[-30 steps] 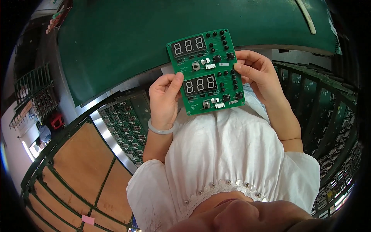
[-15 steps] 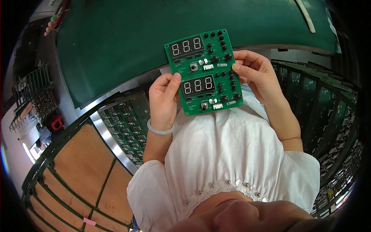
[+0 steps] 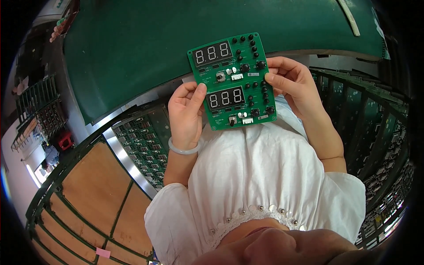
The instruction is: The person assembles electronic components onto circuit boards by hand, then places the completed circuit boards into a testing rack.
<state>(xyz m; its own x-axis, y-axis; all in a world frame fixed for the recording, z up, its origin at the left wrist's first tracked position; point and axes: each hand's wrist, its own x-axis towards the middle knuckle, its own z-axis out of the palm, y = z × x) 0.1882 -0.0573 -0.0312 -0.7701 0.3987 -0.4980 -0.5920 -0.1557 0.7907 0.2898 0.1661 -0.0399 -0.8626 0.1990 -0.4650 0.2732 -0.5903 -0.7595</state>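
Observation:
Between my two hands I hold a green circuit board (image 3: 234,84), lifted in front of my body near the table's front edge. It carries two like halves, one above the other, each with a three-digit display, black round parts, a knob and a white connector. My left hand (image 3: 185,106) pinches the left edge at mid-height, thumb on the face. On the right edge, also about mid-height, my right hand (image 3: 293,88) grips with thumb in front and fingers behind. The fingertips behind the board are hidden.
A green-topped table (image 3: 145,39) spans the far side, with a pale strip (image 3: 349,17) at its right. Racks of circuit boards (image 3: 141,145) stand at left, beside a frame with brown panels (image 3: 97,185). More board racks (image 3: 371,132) line the right side. A red object (image 3: 66,140) sits far left.
The circuit board and my left hand have shifted very slightly to the left. My grip on both edges is the same.

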